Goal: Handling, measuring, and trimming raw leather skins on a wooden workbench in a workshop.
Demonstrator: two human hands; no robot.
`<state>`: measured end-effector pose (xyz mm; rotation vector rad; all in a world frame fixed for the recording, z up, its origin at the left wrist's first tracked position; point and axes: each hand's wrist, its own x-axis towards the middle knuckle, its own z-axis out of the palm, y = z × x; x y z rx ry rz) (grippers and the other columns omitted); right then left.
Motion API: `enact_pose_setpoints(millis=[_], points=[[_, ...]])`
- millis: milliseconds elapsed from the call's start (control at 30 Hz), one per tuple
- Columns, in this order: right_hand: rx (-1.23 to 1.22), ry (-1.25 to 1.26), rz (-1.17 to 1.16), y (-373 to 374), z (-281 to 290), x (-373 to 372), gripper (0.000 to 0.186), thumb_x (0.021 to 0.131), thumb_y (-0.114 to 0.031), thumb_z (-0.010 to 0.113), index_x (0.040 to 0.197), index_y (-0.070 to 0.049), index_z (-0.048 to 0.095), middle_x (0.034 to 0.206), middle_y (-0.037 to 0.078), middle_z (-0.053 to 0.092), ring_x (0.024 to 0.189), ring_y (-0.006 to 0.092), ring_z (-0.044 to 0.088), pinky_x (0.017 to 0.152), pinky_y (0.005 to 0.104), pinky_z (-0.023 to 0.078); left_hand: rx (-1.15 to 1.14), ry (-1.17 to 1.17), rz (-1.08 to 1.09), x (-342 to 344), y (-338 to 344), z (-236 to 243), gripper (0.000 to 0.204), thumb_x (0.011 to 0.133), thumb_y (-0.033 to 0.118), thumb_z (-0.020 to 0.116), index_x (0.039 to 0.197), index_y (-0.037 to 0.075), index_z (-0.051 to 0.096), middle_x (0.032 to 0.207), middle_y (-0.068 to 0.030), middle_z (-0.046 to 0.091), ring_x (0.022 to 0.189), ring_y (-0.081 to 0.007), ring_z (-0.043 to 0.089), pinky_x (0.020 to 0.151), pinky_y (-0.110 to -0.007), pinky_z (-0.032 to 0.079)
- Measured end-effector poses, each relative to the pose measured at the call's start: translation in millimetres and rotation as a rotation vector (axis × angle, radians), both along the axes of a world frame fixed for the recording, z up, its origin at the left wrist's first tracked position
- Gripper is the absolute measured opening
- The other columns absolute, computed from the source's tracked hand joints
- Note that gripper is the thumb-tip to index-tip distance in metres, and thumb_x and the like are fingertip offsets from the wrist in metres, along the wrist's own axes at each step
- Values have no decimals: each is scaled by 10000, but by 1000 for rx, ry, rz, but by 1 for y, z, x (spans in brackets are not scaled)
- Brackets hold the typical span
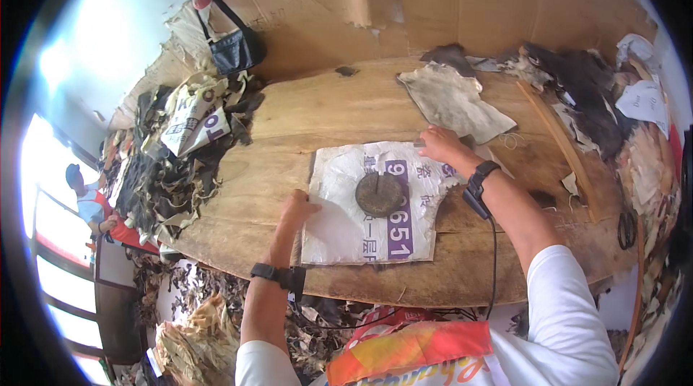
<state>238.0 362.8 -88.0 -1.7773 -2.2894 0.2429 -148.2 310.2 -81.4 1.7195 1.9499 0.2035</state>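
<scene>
Bare wood on the table [303, 108] leaves 2 open lanes: 1 between the left heap of dark scraps [170, 176] and the left hand [293, 209], 1 across the far side, beyond the white sheet [332, 234]. A round dark disc [380, 195] blocks any straight sweep over the sheet. Beyond the right hand [442, 146] lies a pale hide [458, 101]; farther right, a wooden strip [556, 144] and dark hides [577, 90] obstruct passage.
</scene>
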Motion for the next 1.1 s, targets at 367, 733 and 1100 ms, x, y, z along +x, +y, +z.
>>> enact_pose_setpoints(millis=[367,733,1100], points=[[-112,-67,-51,-28,23,-7,141,718,-97,563,818,-13,616,851,208,621,847,366,601,726,443,475,107,220,-231,20,98,21,232,653,106,584,861,27,651,915,-189,637,908,-329,607,759,-407,478],[-124,104,-306,-79,43,-94,179,738,-150,543,845,-13,586,804,200,614,790,380,591,690,468,459,683,457,-487,74,235,28,213,833,117,452,926,85,640,922,-106,653,888,-272,621,758,-423,446],[-327,414,-407,-157,82,-106,337,761,-332,639,773,-7,548,739,162,605,708,349,589,629,418,446,955,380,-510,74,237,14,328,816,124,517,1142,89,514,1110,-157,540,1009,-296,548,821,-428,438]])
